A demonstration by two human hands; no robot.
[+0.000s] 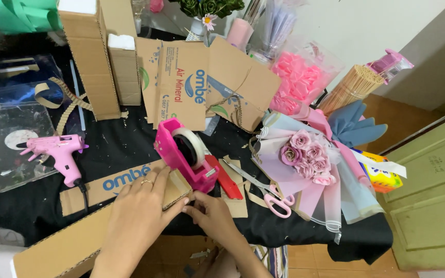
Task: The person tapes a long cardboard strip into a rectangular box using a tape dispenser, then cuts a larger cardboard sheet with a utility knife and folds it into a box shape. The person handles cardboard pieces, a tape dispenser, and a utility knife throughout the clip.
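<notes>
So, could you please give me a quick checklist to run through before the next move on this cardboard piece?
1. Left hand pressing flat on the cardboard piece: ok.
2. Right hand pinching the piece's end by the fingertips: ok.
3. Pink tape dispenser close by, roll loaded: ok.
4. Loose tape end ready to pull: cannot tell.
5. Scissors within reach, lying closed: ok.
6. Pink glue gun set apart from the hands: ok.

A home craft corner for making bouquets: a black-covered worktop (130, 144) crowded with a pink glue gun (57, 152), tape dispenser (186, 154), scissors (263, 188), cardboard pieces (181, 82) and a wrapped pink bouquet (307, 159).
</notes>
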